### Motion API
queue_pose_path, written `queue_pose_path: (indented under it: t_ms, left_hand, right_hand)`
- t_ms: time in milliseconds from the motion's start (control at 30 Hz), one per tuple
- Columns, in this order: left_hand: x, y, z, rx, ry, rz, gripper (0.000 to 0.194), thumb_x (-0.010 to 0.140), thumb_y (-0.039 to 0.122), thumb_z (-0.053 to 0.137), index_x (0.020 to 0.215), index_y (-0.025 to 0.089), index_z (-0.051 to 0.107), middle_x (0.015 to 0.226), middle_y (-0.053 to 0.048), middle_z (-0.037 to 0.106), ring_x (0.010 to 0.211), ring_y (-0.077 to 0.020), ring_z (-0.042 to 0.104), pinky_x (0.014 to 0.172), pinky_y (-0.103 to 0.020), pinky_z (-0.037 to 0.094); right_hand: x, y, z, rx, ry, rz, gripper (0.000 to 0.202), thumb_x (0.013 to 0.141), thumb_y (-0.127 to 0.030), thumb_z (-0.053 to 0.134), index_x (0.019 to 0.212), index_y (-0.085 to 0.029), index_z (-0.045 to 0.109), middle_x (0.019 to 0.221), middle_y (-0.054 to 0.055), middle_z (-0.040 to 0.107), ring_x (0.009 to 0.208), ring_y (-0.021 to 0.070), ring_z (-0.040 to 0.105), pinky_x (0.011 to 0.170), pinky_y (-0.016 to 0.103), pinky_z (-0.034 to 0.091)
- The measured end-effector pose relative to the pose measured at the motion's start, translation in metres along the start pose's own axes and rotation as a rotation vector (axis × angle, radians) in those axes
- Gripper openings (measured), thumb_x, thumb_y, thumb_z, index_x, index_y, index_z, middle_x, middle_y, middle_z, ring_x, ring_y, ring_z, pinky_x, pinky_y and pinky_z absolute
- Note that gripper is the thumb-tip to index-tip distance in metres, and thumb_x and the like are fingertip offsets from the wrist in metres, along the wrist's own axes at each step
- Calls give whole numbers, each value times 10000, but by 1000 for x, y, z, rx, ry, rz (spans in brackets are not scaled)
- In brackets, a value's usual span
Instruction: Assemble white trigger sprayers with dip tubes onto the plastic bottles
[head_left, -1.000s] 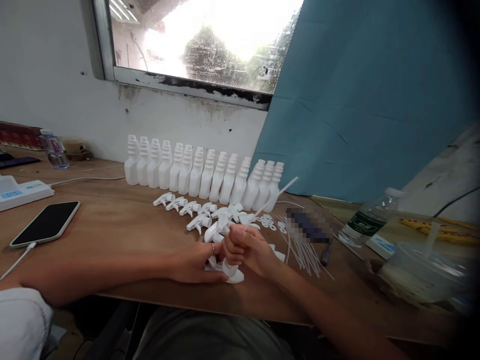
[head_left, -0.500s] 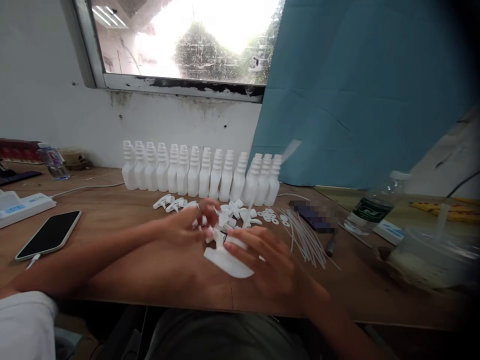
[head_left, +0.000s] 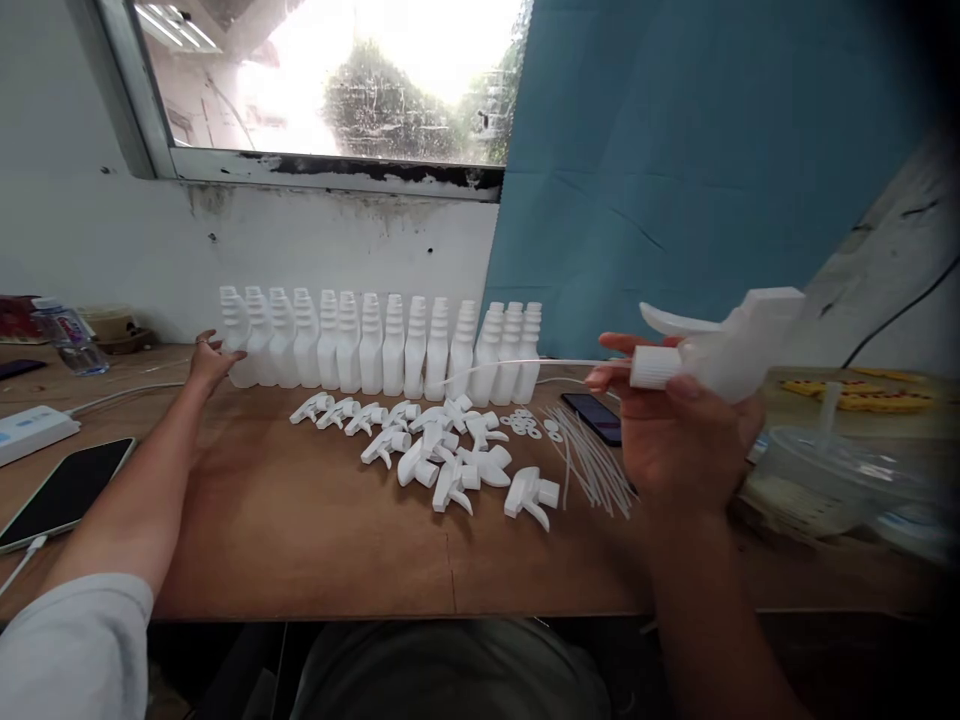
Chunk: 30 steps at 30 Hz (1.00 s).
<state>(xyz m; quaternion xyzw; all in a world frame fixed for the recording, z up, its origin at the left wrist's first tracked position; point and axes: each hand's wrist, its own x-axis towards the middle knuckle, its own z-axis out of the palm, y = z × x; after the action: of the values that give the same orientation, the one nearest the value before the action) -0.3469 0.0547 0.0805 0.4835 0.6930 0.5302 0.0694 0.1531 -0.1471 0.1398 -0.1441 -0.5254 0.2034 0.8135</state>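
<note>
My right hand (head_left: 694, 430) is raised at the right, closed around a white trigger sprayer head (head_left: 739, 345). A long thin dip tube (head_left: 540, 362) extends leftward from its ribbed collar, passing in front of the bottles. At the far left, my left hand (head_left: 214, 360) reaches beside the leftmost white bottle (head_left: 235, 335), fingers apart and thumb against or just before its side. That bottle begins a row of white, open-necked bottles (head_left: 371, 350) along the wall. Several loose trigger sprayer heads (head_left: 435, 440) lie mid-table, and one sprayer head (head_left: 531, 493) sits nearer me.
Thin tubes (head_left: 592, 470) and small white rings (head_left: 523, 423) lie right of the sprayer heads. A dark phone (head_left: 596, 415) is behind them. Leftward are another phone (head_left: 67, 485), a power strip (head_left: 34, 430) and a water bottle (head_left: 71, 335). A lidded plastic cup (head_left: 814, 480) stands at right.
My hands have moved apart from the middle of the table. The right lifted the sprayer head up and rightward; the left stretched to the leftmost bottle. The view shifted slightly.
</note>
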Motion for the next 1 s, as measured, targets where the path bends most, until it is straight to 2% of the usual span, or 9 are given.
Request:
queue_pose_path:
  t_ms: [100, 167, 233, 300, 333, 433, 533, 767, 1000]
  left_hand:
    - [-1, 3, -7, 52, 4, -21, 355, 706, 118, 743, 960, 96, 497, 688, 69, 405, 675, -86, 414, 640, -215, 350]
    - [6, 14, -18, 101, 130, -11, 378, 700, 106, 741, 1021, 78, 544, 659, 68, 394, 661, -88, 374, 640, -215, 325]
    - [12, 33, -35, 164, 283, 57, 440, 716, 126, 739, 1120, 76, 574, 680, 61, 433, 677, -85, 371, 662, -208, 341]
    - [12, 56, -56, 223, 307, 208, 432, 761, 185, 736, 1168, 112, 611, 772, 49, 530, 736, -67, 416, 743, -199, 386]
    - [9, 68, -67, 227, 226, 290, 425, 773, 222, 746, 1171, 130, 628, 852, 44, 576, 799, -58, 456, 799, -203, 397]
    - [-11, 102, -95, 203, -166, 479, 490, 817, 362, 681, 1255, 162, 587, 1066, 36, 623, 956, -74, 533, 859, -251, 409]
    - [-37, 130, -106, 253, -431, 573, 556, 819, 474, 590, 1243, 114, 580, 1080, 24, 647, 952, -93, 575, 843, -285, 425]
    - [-79, 169, -90, 270, -570, 632, 711, 551, 625, 741, 1019, 91, 700, 989, 11, 697, 930, -167, 601, 815, -338, 474]
    - [-96, 179, -82, 234, -711, 774, 607, 644, 541, 731, 1064, 105, 692, 1018, 20, 696, 934, -149, 612, 862, -349, 487]
  right_hand:
    - [4, 10, -6, -2, 14, 36, 255, 644, -159, 672, 894, -121, 642, 858, 156, 733, 611, 234, 690, 657, 411, 535]
    - [5, 15, -8, 8, 36, 68, 248, 639, -160, 669, 882, -126, 630, 863, 153, 733, 634, 232, 694, 671, 402, 537]
    - [7, 18, -10, 63, 71, 92, 236, 639, -167, 659, 872, -140, 627, 871, 136, 736, 657, 215, 694, 686, 371, 536]
    - [8, 18, -11, 140, 104, 109, 251, 643, -177, 650, 893, -156, 634, 893, 108, 735, 697, 188, 691, 720, 331, 536]
    - [9, 17, -11, 172, 119, 115, 264, 646, -178, 645, 910, -160, 641, 905, 95, 732, 722, 175, 687, 743, 315, 535]
    - [10, 16, -14, 222, 141, 131, 269, 655, -172, 624, 921, -153, 662, 936, 75, 713, 791, 159, 669, 808, 297, 529]
    - [11, 16, -15, 254, 154, 136, 242, 655, -189, 614, 886, -148, 676, 939, 71, 704, 806, 153, 657, 816, 287, 530]
    - [10, 14, -12, 261, 158, 164, 241, 655, -194, 603, 875, -150, 691, 936, 74, 701, 795, 153, 655, 807, 290, 535]
    - [7, 17, -14, 177, 72, 191, 244, 657, -225, 626, 893, -176, 667, 902, 77, 734, 717, 170, 676, 749, 333, 550]
